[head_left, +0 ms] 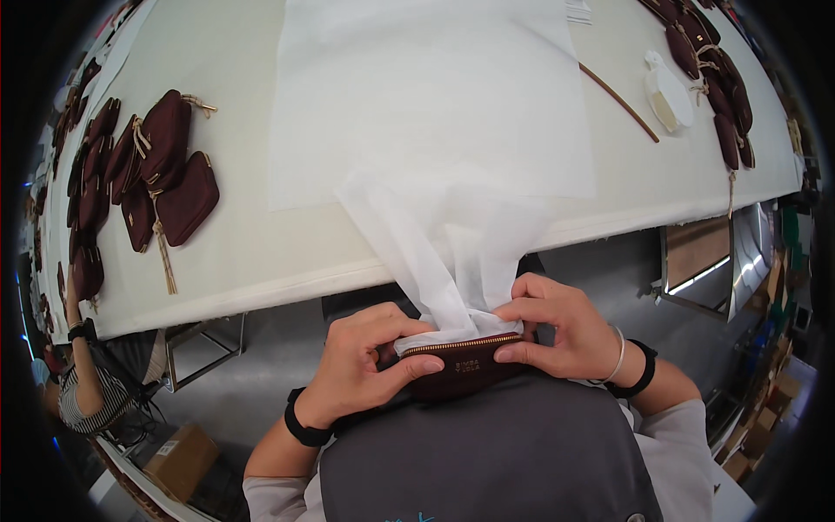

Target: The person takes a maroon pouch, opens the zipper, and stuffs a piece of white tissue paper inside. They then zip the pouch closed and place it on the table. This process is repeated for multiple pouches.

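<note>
Pouch (pixel 465 370): just off table (pixel 235 244)'s near edge, zip (pixel 461 345) open | L hand (pixel 370 357): holds pouch rim + paper (pixel 470 261) | R hand (pixel 557 326): same, other end | done: paper bit in, prob. | not yet: long paper end in, zip shut

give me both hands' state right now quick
Left hand: closed, holding the maroon pouch by its left end.
Right hand: closed, holding its right end.

A workshop, shown by the long pale table (pixel 239 230), heaps of matching maroon pouches (pixel 163 143) and a cardboard box (pixel 181 461)
</note>
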The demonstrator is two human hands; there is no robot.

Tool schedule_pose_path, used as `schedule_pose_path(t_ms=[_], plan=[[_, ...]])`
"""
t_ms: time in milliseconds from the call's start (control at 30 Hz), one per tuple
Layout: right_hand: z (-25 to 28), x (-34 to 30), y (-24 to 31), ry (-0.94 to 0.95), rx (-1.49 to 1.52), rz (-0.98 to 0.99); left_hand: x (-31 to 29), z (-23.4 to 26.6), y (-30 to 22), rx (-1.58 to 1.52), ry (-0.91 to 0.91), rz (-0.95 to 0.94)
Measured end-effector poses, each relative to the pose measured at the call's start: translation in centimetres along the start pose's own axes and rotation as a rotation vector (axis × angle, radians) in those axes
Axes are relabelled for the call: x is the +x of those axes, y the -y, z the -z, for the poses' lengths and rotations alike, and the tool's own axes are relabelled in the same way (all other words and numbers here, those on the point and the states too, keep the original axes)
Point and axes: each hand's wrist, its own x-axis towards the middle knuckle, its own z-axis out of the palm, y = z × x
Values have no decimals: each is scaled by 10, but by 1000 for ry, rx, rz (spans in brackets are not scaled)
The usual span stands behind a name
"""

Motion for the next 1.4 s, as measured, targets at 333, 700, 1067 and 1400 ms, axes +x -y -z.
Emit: schedule_pose_path(t_ms=[333, 700, 1067, 1400], plan=[[-11, -7, -24, -34, 210, 69, 0, -5, 8, -369, -15, -35], [-1, 0, -5, 1, 178, -79, -1, -5, 1, -489, -35, 157], [-3, 1, -8, 16, 52, 74, 9, 11, 2, -106, 137, -126], [0, 9, 2, 78, 45, 156, 12, 9, -4, -200, 232, -35]])
